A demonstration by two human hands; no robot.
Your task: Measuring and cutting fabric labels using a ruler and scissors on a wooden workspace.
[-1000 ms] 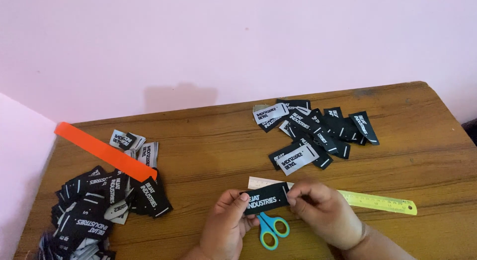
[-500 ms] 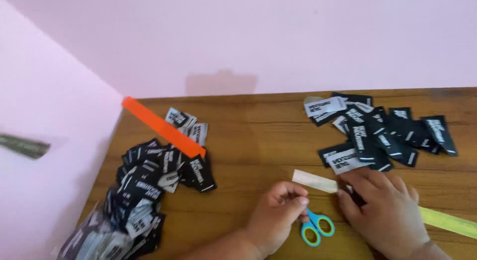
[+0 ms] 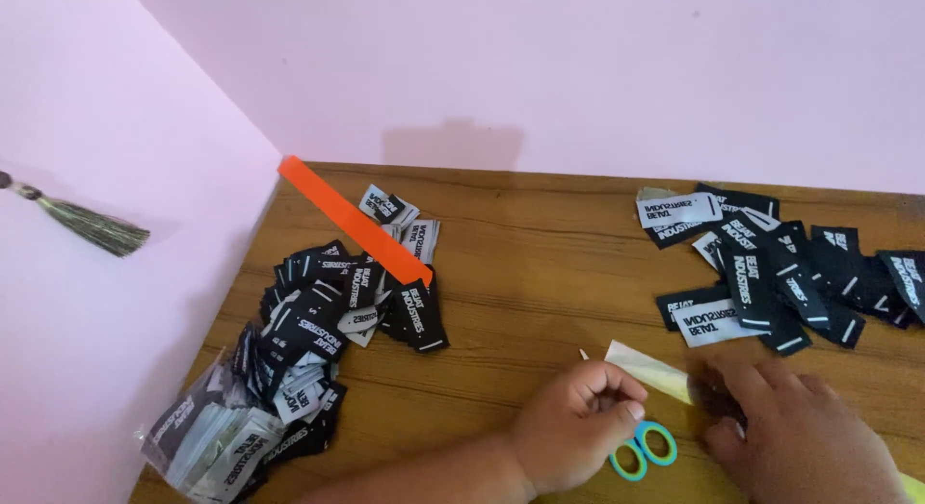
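On wooden table (image 3: 540, 273), plastic bag (image 3: 207, 437) spilling black labels (image 3: 328, 321), left hand (image 3: 573, 427) curled empty, right hand (image 3: 800, 437) flat on label.

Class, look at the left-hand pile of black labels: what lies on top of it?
An orange strip lies slanting across the top of the left pile of black labels, one end jutting out toward the wall. The labels beneath the strip are covered.

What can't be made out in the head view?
- Scissors: only the loop handles show; blades hidden under the hands.
- Right hand: covers whatever it presses; cut off by the bottom edge.
- Ruler: mostly hidden by the right hand.
- Left hand: curled, contents unclear.
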